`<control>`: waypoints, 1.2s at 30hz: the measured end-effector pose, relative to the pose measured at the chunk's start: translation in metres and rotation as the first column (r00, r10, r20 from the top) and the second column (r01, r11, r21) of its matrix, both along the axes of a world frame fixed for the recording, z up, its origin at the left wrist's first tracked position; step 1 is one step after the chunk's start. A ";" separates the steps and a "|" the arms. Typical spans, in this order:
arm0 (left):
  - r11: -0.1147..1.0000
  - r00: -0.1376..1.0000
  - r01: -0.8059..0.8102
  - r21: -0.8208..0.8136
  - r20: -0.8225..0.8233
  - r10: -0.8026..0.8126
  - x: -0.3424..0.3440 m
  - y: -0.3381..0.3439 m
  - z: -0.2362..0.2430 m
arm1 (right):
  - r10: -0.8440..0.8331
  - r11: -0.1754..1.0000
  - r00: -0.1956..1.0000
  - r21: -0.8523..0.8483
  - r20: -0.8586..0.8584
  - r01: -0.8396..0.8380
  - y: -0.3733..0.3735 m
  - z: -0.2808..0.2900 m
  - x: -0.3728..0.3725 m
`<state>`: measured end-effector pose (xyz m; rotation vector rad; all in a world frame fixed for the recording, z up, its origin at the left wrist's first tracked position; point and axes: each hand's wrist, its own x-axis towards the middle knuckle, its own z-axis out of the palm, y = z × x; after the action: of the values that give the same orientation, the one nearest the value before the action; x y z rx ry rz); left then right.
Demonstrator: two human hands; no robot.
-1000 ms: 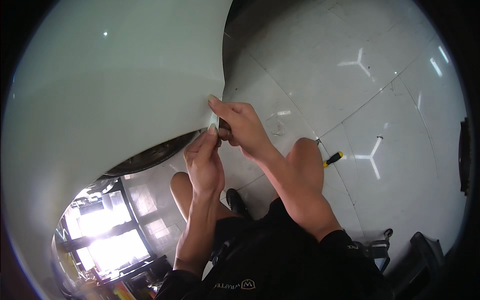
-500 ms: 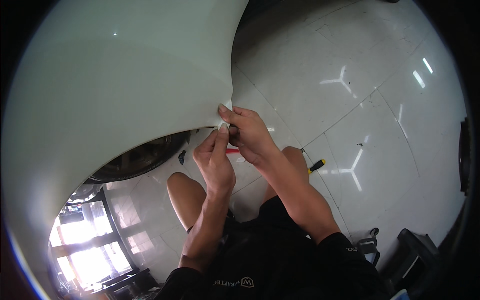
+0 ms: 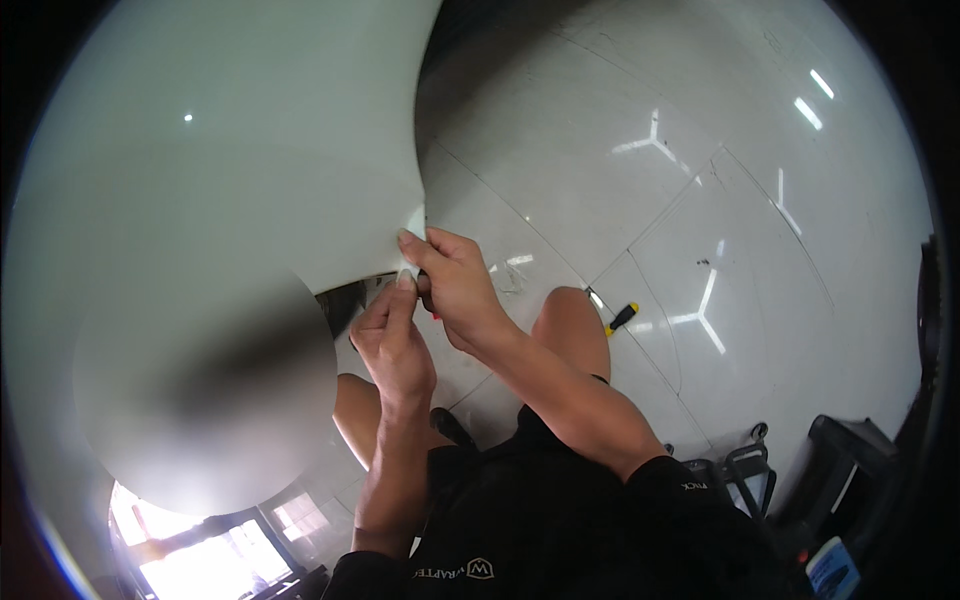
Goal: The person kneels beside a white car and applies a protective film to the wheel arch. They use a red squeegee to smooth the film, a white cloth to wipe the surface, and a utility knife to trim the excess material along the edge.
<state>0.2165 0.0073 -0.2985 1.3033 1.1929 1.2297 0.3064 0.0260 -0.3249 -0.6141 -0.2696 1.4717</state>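
A glossy white car body panel (image 3: pixel 230 200) fills the left of the view, its edge curving down to a corner with a pale strip at it. My left hand (image 3: pixel 390 350) pinches that corner from below, thumb tip on it. My right hand (image 3: pixel 460 290) grips it just above and to the right, thumb on the face and fingers curled behind, hidden. A small red object (image 3: pixel 436 316) shows partly behind my hands. A large blurred round patch (image 3: pixel 205 390) hides the wheel arch at lower left. A yellow-and-black screwdriver handle (image 3: pixel 622 319) lies on the tiles right of my knee.
The glossy tiled floor (image 3: pixel 740 250) reflects ceiling lights. At lower right stand a black stool (image 3: pixel 850 450), a wheeled cart (image 3: pixel 750 470) and a bottle with a blue label (image 3: pixel 832 570). Bright windows (image 3: pixel 215 555) show at lower left. My bent knees are below my hands.
The view has shifted; panel and hands sit further left. Both hands keep pinching the corner. A blurred patch now covers the wheel, and more of the blue-labelled bottle shows.
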 end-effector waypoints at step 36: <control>0.804 0.619 0.406 0.435 -0.778 0.108 -0.068 0.096 -0.086 | 0.048 0.205 0.548 -0.545 0.835 0.813 -0.334 -0.318 0.067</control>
<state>0.1489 0.1036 -0.3843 2.5530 1.2529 0.9092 0.3733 -0.3076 -0.6432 -2.1249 0.2548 0.5252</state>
